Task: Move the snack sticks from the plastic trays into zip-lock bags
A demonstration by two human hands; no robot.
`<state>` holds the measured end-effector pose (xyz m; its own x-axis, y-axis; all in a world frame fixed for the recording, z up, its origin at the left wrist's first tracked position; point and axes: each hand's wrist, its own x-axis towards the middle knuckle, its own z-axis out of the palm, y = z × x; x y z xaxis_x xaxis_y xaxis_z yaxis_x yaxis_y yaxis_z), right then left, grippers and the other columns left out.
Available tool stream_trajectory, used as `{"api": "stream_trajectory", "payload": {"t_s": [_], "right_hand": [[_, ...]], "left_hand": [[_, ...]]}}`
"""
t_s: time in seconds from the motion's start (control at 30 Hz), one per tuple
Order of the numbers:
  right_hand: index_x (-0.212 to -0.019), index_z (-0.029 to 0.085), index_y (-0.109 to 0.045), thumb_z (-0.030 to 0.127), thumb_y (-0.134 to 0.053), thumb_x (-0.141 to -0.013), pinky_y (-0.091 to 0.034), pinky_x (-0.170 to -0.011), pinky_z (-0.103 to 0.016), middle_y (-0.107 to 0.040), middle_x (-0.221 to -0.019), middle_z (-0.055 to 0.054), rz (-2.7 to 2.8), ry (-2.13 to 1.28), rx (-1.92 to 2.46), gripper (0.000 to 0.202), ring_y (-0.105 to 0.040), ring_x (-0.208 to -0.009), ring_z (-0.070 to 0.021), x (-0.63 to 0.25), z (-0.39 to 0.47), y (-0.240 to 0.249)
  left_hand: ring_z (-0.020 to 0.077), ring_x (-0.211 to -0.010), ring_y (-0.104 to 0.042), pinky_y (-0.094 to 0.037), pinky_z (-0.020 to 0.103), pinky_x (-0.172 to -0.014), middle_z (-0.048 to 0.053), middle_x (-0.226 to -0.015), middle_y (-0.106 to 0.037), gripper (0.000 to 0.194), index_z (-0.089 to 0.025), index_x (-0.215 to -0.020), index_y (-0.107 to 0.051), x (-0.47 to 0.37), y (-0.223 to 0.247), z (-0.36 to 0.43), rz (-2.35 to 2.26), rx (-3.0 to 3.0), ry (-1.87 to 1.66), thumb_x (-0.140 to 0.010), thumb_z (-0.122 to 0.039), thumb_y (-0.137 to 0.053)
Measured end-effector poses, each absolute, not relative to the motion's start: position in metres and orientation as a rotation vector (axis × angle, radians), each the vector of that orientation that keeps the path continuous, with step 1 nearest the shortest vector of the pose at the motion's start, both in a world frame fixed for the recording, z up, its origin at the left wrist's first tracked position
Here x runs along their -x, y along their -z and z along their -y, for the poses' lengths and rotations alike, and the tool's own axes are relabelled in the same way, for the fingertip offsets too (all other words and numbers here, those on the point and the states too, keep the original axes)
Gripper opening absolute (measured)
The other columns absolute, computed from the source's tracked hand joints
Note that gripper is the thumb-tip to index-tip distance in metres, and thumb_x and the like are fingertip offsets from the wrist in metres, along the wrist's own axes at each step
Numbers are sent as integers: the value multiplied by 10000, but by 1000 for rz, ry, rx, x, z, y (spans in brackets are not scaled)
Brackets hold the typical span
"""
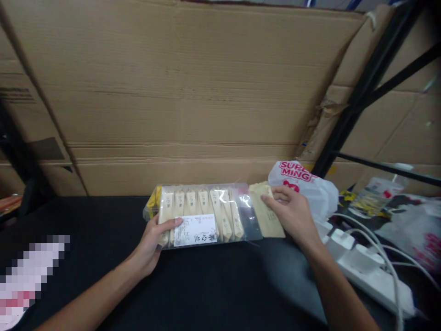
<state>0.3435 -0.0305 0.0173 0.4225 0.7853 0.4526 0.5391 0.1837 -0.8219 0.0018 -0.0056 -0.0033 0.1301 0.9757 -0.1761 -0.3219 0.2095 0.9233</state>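
My left hand grips the left end of a clear plastic bag, its thumb lying over the front. Inside stand several cream paper packets with dark print, side by side in a row. A white label with printed characters is on the bag's front. My right hand pinches a cream paper packet by its right side, thumb in front. That packet's left edge meets the right end of the bag; whether it is partly inside, I cannot tell. Something yellow in clear wrapping shows behind the bag's left end.
A white carrier bag with red print sits behind my right hand. At the right are a white power strip with plugs and cables, and a clear bottle. Cardboard walls the back of the black table. Black shelf posts flank it.
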Motion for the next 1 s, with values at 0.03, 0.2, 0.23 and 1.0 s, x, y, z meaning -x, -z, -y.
{"api": "stream_trajectory", "payload": {"t_s": [0.03, 0.2, 0.23, 1.0], "right_hand": [[-922, 193, -672, 516, -754, -774, -496, -583, -317, -728, -789, -68, 1225, -301, 1387, 365, -669, -675, -228, -334, 29, -16], [-904, 208, -660, 648, -731, -800, -535, -519, -299, -687, -749, -30, 1045, -898, 1046, 457, -618, -573, -172, -300, 21, -8], [-912, 206, -663, 665, -699, -823, -559, -548, -312, -703, -780, -44, 997, -979, 995, 468, -641, -596, -178, -297, 21, -6], [-1334, 262, -573, 529, -679, -910, -610, -751, -366, -697, -1288, -95, 1047, -701, 824, 512, -719, -1008, -258, -256, 35, 7]], "left_hand": [[309, -864, -791, -649, 324, -686, 158, -1019, -808, 665, -113, -1265, -687, -3, 2, 7, -999, -864, -1133, -649, -196, -925], [315, -895, -791, -650, 306, -678, 146, -1004, -809, 666, -121, -1280, -682, -5, -3, 9, -1030, -885, -1117, -659, -189, -910], [313, -891, -791, -650, 305, -672, 149, -1000, -809, 643, -117, -1268, -686, -5, -3, 9, -1035, -883, -1118, -666, -180, -903], [353, -1227, -669, -581, 415, -986, 141, -1292, -733, 714, -190, -1406, -609, -13, 1, 20, -837, -870, -1234, -741, -248, -863]]}}
